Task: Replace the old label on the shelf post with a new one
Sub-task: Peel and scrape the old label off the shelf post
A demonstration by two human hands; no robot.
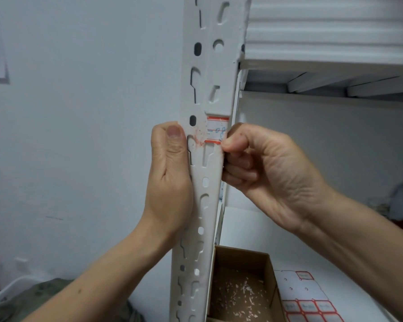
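Note:
A white slotted shelf post point(211, 66) runs up the middle of the view. On it sits a red-bordered white label point(215, 131) with blue writing, its left part torn away, leaving red and white residue on the post. My left hand point(170, 173) grips the post from the left, thumb lying up along its edge just left of the label. My right hand point(263, 166) is curled at the post's right edge, thumb and fingertips pinching at the label's lower right corner.
A brown cardboard box point(242, 259) holding several paper scraps sits on the white shelf below. A sheet of red-bordered labels point(307, 303) lies to its right. White foam sheets point(330, 26) are stacked on the upper shelf. A blue wall is at left.

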